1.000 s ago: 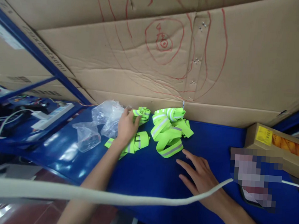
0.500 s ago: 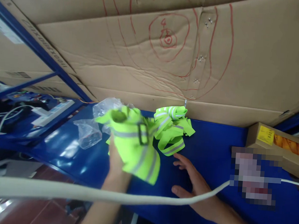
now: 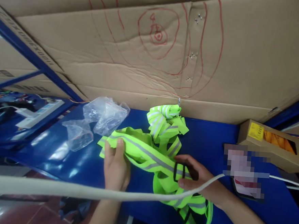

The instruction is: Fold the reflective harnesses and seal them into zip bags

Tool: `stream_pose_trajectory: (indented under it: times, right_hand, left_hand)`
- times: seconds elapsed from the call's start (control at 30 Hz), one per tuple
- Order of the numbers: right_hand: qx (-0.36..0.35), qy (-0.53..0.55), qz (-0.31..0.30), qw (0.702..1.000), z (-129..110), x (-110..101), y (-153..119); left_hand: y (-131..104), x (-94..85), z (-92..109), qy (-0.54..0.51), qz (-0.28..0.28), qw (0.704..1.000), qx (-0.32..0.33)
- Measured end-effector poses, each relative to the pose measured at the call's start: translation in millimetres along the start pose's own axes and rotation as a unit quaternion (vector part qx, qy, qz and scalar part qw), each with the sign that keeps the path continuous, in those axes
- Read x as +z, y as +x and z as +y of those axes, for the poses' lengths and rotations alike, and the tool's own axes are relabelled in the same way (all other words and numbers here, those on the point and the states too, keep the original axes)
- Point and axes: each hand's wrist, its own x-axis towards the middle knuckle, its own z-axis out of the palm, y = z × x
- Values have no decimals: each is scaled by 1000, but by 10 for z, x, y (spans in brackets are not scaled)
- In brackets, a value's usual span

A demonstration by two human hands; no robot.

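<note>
A neon yellow-green reflective strap vest [image 3: 146,154] with grey stripes stretches between my hands above the blue table [image 3: 209,136]. My left hand [image 3: 117,167] pinches its left end, thumb on top. At the right, the thumb and fingers of my right hand [image 3: 203,179] close round the strap by a black buckle [image 3: 179,172]. Loose loops of the vest hang below my right hand, towards the table's front edge. Behind it lies a second, bundled reflective strap vest [image 3: 165,118], against the cardboard.
Crumpled clear plastic bags [image 3: 105,112] lie at the left. A blurred-out phone [image 3: 245,173] and a cardboard box [image 3: 275,144] with orange contents are at the right. A white cable [image 3: 143,197] crosses in front of my forearms. Behind stands cardboard [image 3: 245,64] with red rings.
The gathered vest in my left hand has been lowered and spread out to the right. My right hand, empty and open before, has taken hold of it near the buckle.
</note>
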Motion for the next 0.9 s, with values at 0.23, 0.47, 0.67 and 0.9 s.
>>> stream_pose_trajectory:
  times: [0.23,0.47,0.67,0.9]
  right_hand:
    - [-36,-231,129,964,23,-54,-13]
    - [1,-24,100,995,-39,-36,-42]
    - [6,160,-2,987,-67,13,-119]
    - [-118,-70,-108,985,-93,77,-253]
  left_hand:
    - [-15,-611,-305,217,38,975,17]
    - [-676,-792,-224,330,-105,936,64]
    - [-1236,-393,-294,201,-231,940,150]
    - [-1280,-178,-350,225,-228,946,45]
